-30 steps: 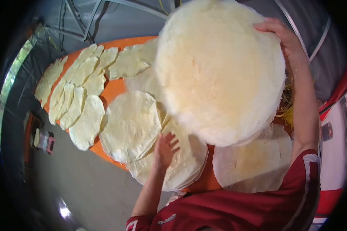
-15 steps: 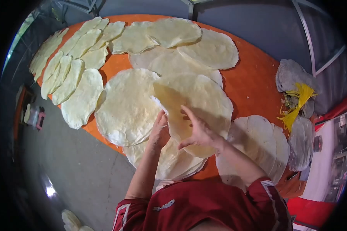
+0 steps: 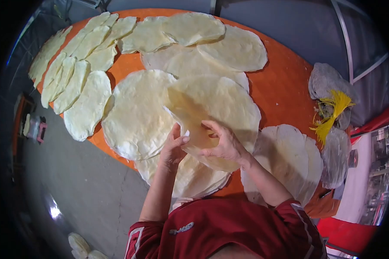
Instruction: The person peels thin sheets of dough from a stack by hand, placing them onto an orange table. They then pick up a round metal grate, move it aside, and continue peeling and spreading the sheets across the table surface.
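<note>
Large, thin, pale round flatbread sheets lie on an orange table. My left hand (image 3: 173,147) is closed at the raised left edge of one sheet (image 3: 235,101), thumb and fingers gripping its folded border. That sheet's left side curls up, with a shaded hollow beneath the fold. My right hand (image 3: 225,142) rests against the same sheet, its fingers curved and apart, thumb toward the left hand. To the left lies another round sheet (image 3: 136,112). Under and in front of my wrists, further sheets (image 3: 199,179) are stacked near the table's edge.
More sheets (image 3: 90,43) overlap along the far left of the orange table (image 3: 285,95). Another pile (image 3: 285,159) lies to the right. Yellow strands (image 3: 335,112) and clear plastic bags (image 3: 335,159) sit at the right end. Grey floor (image 3: 95,177) shows on the left.
The fingers of my right hand have curled in more and moved slightly toward my left hand. My left thumb now shows against the sheet's edge. The view has shifted a little.
</note>
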The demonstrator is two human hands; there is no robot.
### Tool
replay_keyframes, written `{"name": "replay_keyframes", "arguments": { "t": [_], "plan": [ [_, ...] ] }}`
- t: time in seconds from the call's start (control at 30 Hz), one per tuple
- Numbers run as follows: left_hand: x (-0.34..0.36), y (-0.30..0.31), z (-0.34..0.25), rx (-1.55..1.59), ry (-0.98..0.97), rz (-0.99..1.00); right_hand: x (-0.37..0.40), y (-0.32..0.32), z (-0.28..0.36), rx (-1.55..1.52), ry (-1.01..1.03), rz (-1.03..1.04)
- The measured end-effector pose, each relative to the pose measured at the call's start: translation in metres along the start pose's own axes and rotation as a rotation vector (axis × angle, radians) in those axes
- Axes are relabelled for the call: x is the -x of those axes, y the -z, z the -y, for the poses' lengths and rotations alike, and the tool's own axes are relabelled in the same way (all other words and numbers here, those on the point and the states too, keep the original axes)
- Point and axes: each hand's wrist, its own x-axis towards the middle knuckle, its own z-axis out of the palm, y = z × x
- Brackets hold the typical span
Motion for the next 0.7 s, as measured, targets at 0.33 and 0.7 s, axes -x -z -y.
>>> {"name": "replay_keyframes", "arguments": {
  "t": [0.33, 0.7],
  "plan": [
    [0.010, -0.012, 0.009, -0.191, 0.018, -0.201, 0.009, -0.036, -0.016, 0.618, 0.199, -0.147],
    [0.036, 0.045, 0.001, -0.161, -0.089, -0.455, -0.043, 0.141, -0.058, 0.475, 0.034, -0.514]
  ]
}}
